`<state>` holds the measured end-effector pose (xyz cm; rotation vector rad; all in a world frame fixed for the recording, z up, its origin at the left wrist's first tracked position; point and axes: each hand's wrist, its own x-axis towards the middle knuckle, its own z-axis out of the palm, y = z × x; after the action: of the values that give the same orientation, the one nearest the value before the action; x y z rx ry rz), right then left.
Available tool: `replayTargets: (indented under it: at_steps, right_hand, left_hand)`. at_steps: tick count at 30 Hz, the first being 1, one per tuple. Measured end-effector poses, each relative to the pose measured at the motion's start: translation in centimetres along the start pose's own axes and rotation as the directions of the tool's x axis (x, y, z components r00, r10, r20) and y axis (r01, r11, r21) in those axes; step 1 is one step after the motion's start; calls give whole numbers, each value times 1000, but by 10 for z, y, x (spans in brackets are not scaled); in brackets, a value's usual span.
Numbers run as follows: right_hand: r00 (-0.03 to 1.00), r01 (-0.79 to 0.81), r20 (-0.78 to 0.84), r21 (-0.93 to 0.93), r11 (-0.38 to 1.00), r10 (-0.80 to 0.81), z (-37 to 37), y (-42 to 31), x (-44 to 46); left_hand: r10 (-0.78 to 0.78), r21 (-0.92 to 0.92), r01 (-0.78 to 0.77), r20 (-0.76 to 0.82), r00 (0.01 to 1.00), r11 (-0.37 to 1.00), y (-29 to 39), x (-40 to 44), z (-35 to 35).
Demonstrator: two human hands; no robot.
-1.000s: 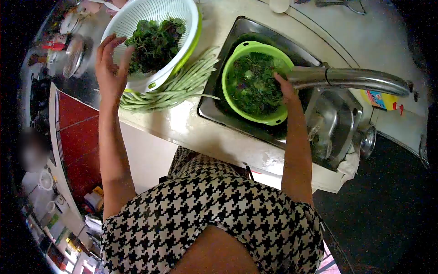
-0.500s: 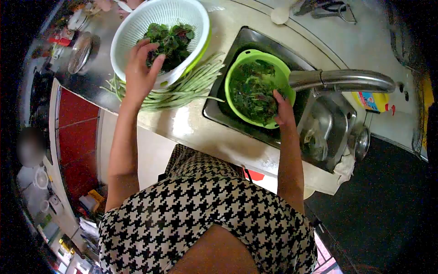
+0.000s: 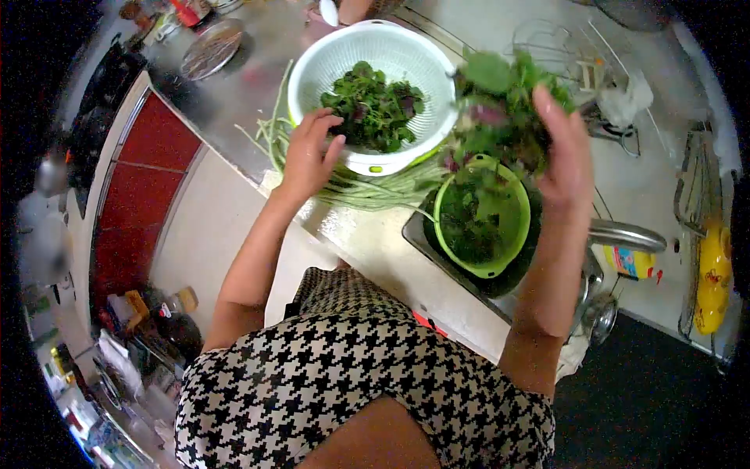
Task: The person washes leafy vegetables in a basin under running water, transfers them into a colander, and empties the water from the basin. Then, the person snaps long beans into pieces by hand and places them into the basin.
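Observation:
My right hand [image 3: 564, 148] is raised above the sink, gripping a bunch of leafy greens [image 3: 500, 109] blurred by motion. Beneath it, a green basin [image 3: 490, 273] stands in the sink with water and more dark leaves [image 3: 476, 215] inside. My left hand [image 3: 306, 156] reaches over the near left rim of a white colander [image 3: 432, 74], its thumb and fingers apart beside a heap of greens [image 3: 375, 105] there. Part of a light green bowl shows under the colander. Long green beans [image 3: 367, 193] lie on the counter below the colander.
A curved metal faucet [image 3: 625, 234] extends at the right of the basin. A round flat dish [image 3: 212, 49] sits on the counter at upper left. Part of another person's hand [image 3: 355, 9] shows beyond the colander. A yellow bottle [image 3: 712, 281] stands far right.
My right hand has lifted a bunch of greens out of the basin, up toward the colander. My left hand stays by the colander. The whole view has shifted.

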<state>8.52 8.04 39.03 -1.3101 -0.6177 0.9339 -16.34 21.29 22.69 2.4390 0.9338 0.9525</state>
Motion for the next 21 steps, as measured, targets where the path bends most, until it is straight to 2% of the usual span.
replayTargets:
  at_steps: [2,4,6,8,9,10,11,12,14,16,17,18,21]
  right_hand:
    - [987,126,105,-3,992,-125,22,-14,25]
    - [993,62,111,-151,987,-46,37,-17,49]
    - [925,151,360,-58,987,-120,49,1,86]
    - [883,120,465,-102,987,-60,75,22,108]
    - [874,211,481,-239,948,-73,81,38,119]
    - [864,299,496,-368,880,-86,84,50,126]
    - [836,185,514,-595,782,192,88,53,129]
    - [820,250,529,-675,694,218,86,72,138]
    - [814,485,541,-834,264,212,82,114,168]
    - [853,483,521,-818,312,44,74,123,177]
    - [893,425,449,-834,352,-15,75,109,167]
    - [902,428,407,-815,390,-140,71,109,164]
    - [883,465,435,-769,439,-173,55,115,154]
  left_hand:
    - [-41,-28,40,-10,999,999,0,-4,-3]
    - [-94,-83,92,-19,995,992,-2,-6,-4]
    - [-83,-86,81,-20,996,993,-3,-5,-8]
    - [-69,-62,68,-18,997,996,-5,-5,-19]
    - [-71,-51,70,-12,997,996,-4,-6,-22]
    - [-93,-55,92,-1,996,994,-4,-7,-23]
    - [-112,-58,113,11,994,992,-4,-9,-23]
    - [-132,-61,133,26,991,989,-3,-9,-22]
    - [-87,-19,87,3,996,996,-7,-10,-20]
    - [-31,53,32,-13,999,998,-6,-10,-19]
    - [6,102,-3,-22,1000,995,-4,-7,-19]
    - [45,151,-40,-31,999,988,-2,-4,-19]
    - [-22,-25,27,182,983,999,9,10,-10]
